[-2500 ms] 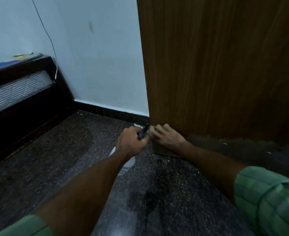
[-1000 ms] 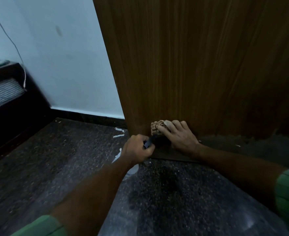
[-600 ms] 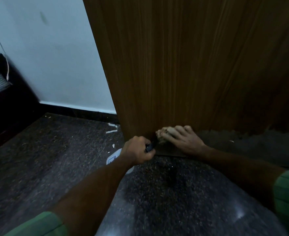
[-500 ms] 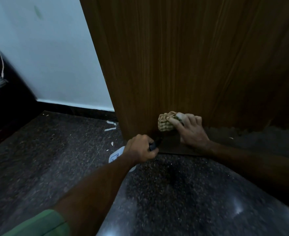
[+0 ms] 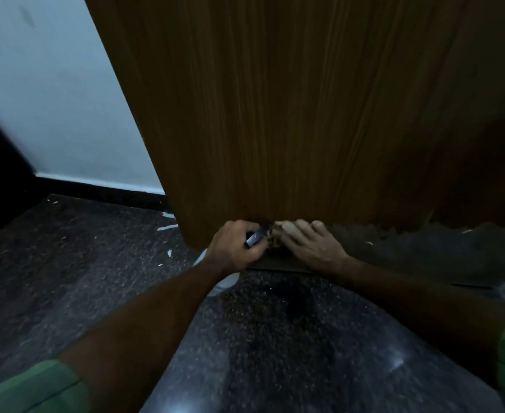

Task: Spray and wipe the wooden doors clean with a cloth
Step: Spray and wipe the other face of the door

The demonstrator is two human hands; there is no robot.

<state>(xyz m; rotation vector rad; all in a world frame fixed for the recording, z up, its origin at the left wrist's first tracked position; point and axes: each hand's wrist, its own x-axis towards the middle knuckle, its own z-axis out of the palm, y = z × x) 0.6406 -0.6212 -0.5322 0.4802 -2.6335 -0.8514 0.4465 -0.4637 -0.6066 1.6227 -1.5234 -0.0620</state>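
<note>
The wooden door [image 5: 290, 114] fills most of the view, medium brown with straight vertical grain, darker toward its right side. Its bottom edge looks chewed up and jagged on the right, sitting just above the floor [image 5: 81, 278].

Right at that bottom edge the cloth [image 5: 273, 238] is bunched up small, tan with a woven look, mostly hidden. The right hand [image 5: 310, 245] lies over it with its fingers [image 5: 301, 226] laid fairly straight, pushing it against the door's lower strip. The left hand [image 5: 234, 248] is curled tight round the spray bottle [image 5: 218, 278], whose dark nozzle [image 5: 255, 237] pokes out toward the cloth while the pale body shows below the wrist, down by the floor.

The floor is dark speckled stone with a few white flecks near the door corner. Pale bluish wall [image 5: 60, 99] to the left, with a black skirting [image 5: 102, 193]. Green sleeves [image 5: 36, 389] on both arms.
</note>
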